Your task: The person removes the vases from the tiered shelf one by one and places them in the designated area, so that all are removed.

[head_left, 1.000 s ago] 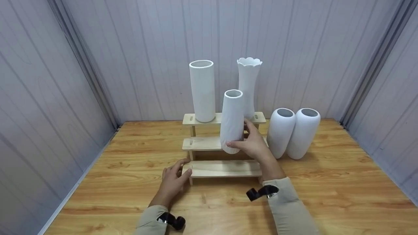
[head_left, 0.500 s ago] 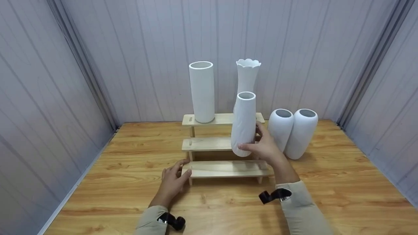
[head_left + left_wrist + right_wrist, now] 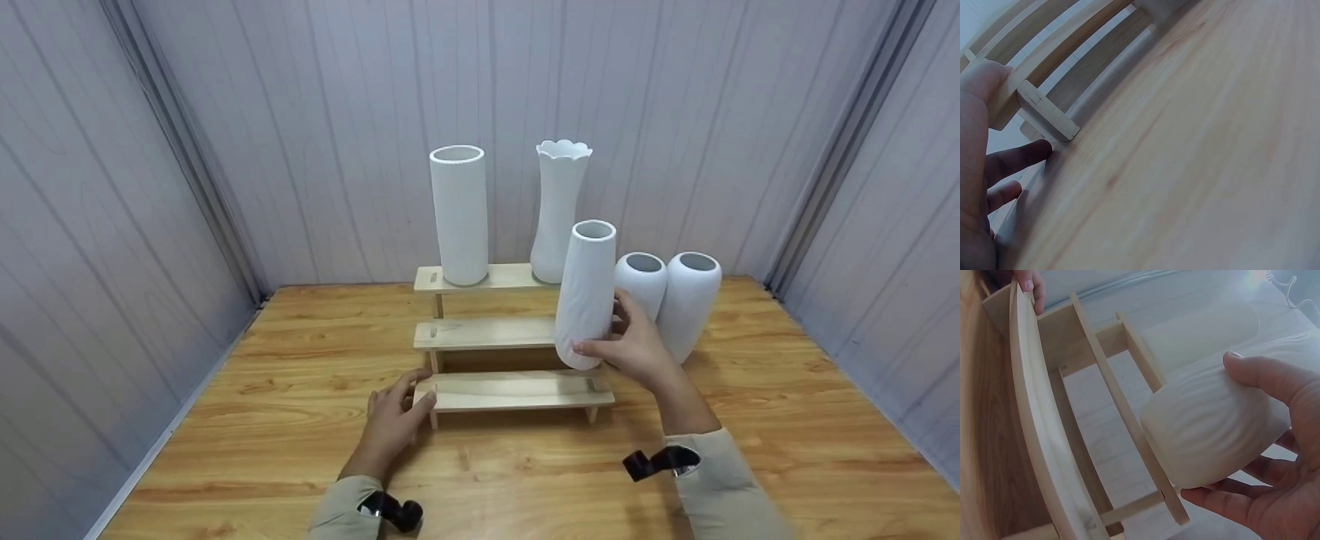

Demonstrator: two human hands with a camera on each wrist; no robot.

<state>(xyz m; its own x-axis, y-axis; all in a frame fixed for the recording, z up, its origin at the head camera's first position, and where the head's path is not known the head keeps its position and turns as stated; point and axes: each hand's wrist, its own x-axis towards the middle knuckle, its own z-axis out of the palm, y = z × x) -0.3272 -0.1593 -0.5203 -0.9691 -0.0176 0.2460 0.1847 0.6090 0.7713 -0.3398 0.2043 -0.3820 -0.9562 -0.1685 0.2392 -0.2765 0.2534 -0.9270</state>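
White and ribbed, the vase (image 3: 586,294) sits in the right hand (image 3: 637,349), fingers curled round its lower body, held upright off the right end of the wooden stepped rack (image 3: 510,390). Left hand (image 3: 394,416) rests with relaxed fingers at the rack's front left corner, on the bench (image 3: 225,450).

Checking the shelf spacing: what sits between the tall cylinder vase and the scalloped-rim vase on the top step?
Nothing: between the cylinder vase and scalloped-rim vase, the top step is bare wood, seen in the head view.
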